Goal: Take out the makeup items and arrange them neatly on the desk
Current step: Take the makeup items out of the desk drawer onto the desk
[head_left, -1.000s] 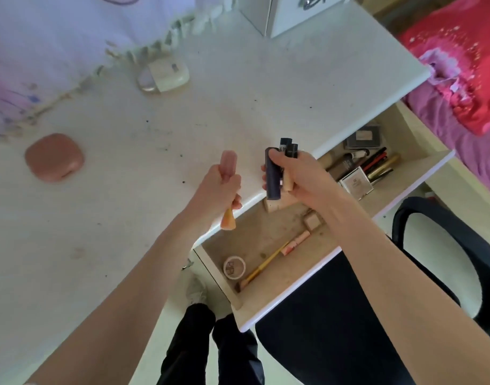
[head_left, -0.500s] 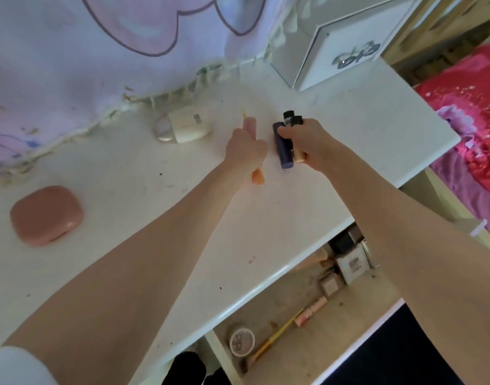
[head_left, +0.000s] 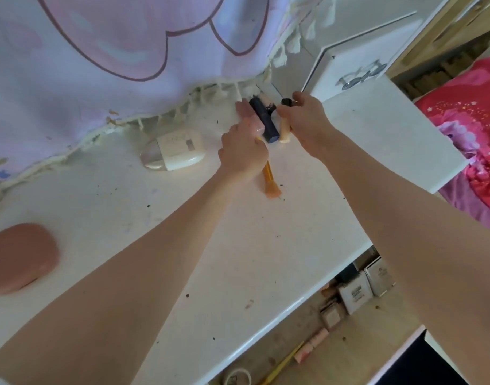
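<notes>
At the bottom right of the frame, small boxes (head_left: 355, 294) and a pink tube (head_left: 312, 348) are seen left in the open drawer (head_left: 349, 343). Up the desk (head_left: 210, 245), at upper centre, a pink-capped brush (head_left: 269, 173) is gripped by the left hand (head_left: 244, 154), and a cream tube (head_left: 284, 132) is pinched by the right hand (head_left: 305, 120). A dark tube (head_left: 264, 120) lies between them, touching the left hand; these pieces are judged light, stiff and smooth, best taken round the barrel.

Tubes (head_left: 267, 122) lie on the desk (head_left: 363, 140) behind the brush (head_left: 269, 177); open drawer (head_left: 357, 323) below the front edge
</notes>
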Available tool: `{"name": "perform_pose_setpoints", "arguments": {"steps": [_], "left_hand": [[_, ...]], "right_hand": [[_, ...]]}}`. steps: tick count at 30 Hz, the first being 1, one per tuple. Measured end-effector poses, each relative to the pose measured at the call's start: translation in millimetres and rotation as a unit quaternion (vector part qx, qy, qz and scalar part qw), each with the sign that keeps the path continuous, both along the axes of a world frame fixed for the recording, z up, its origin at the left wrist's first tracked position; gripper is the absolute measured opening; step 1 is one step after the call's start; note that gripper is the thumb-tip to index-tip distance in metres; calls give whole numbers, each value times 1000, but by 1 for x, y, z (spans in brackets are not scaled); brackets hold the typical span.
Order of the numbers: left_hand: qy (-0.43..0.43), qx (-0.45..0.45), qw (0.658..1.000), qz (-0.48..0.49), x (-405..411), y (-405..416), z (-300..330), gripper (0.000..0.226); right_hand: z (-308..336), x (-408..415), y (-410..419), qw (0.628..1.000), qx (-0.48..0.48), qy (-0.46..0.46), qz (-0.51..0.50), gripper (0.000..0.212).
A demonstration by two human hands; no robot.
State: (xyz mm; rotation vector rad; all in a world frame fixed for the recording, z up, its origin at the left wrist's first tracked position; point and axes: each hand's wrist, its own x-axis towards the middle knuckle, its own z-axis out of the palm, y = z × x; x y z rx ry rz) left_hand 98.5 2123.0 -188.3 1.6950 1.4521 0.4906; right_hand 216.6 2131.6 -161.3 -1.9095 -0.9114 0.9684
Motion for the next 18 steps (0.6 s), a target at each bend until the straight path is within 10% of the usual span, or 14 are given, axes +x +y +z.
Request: {"name": "perform_pose_setpoints", "arguments": {"steps": [9, 18], "left_hand": [[129, 101, 983, -80, -15, -18, -19, 55], [174, 148, 964, -138, -60, -112, -24, 50]], "right_hand": [[-26, -1, -38, 987, -15, -147, 70, 28], [-46, -13, -154, 894, -65, -389, 214, 49]]}}
